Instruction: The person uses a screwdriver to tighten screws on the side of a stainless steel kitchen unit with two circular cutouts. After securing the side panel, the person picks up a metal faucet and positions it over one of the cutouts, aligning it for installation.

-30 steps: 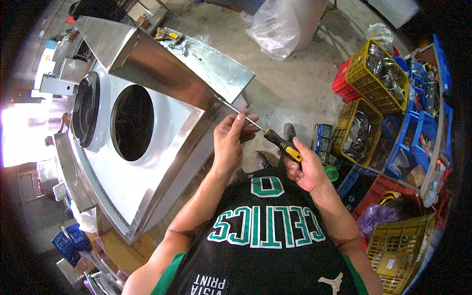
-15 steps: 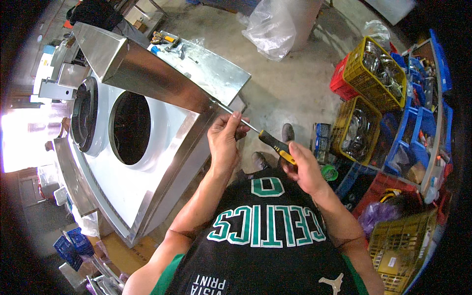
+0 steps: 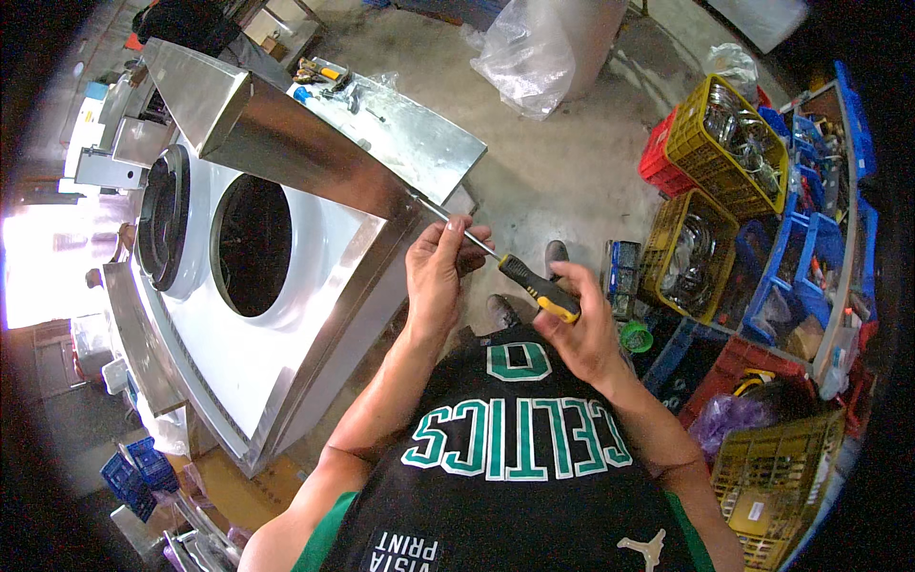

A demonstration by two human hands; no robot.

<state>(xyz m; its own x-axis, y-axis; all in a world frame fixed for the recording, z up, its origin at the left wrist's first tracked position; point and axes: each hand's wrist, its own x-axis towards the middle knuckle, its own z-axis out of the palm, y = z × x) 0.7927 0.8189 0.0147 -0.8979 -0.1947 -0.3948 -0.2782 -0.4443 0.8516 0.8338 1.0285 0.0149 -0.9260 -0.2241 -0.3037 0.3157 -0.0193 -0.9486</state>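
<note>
A screwdriver with a black and yellow handle is gripped in my right hand. Its metal shaft points up and left toward the corner of a large stainless steel stove unit. My left hand pinches the shaft near its tip, right beside the unit's steel corner edge. The unit has two round burner openings, one of them with a dark ring in it.
Yellow, red and blue crates of metal parts stand at the right. A clear plastic bag lies on the concrete floor behind. Small tools and screws rest on the steel shelf of the unit.
Both hands and the screwdriver have stayed at the unit's corner; the view shifted slightly, and my left fingers moved along the shaft toward the tip.
</note>
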